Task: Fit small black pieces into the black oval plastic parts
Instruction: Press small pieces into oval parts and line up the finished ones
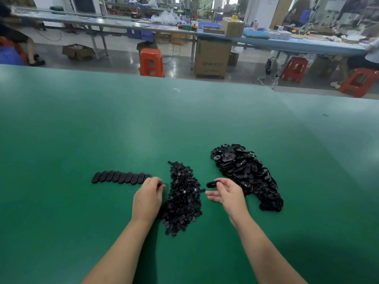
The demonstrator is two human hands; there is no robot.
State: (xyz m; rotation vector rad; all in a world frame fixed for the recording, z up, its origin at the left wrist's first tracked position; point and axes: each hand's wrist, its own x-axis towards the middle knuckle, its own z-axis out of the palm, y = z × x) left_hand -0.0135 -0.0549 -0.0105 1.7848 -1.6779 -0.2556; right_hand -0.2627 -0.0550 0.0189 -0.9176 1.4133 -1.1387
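Our right hand [227, 192] pinches one black oval part [211, 185] between thumb and forefinger, held just above the table; the remaining fingers are loosely extended below it, tips toward the middle pile. Our left hand [149, 193] has its fingers curled in, knuckles up, at the right end of the row. It probably holds a small piece, but the fingertips hide it, so we can't tell.

Between the hands sits the pile of small black pieces [183, 198], a long heap running toward us; the left hand's thumb side is right against its edge. Some pieces show a pale dot in the centre.

Right of the right hand, touching its back edge in view, is the pile of oval parts [246, 173], bigger and looser, stretching away and to the right.

Left of the left hand: a row of oval parts [121, 177] laid side by side, smooth faces up, each overlapping or touching its neighbour, slightly slanted. About nine visible.

All on a green table mat [102, 130].

Readable text: only the cardboard box [212, 58] on the floor past the table edge, printed "QTOR" plus characters too blurred to read. An orange plastic stool [151, 62] stands left of it, more orange stools [356, 80] at far right. Long workbench [266, 41] behind with clutter, labels illegible.
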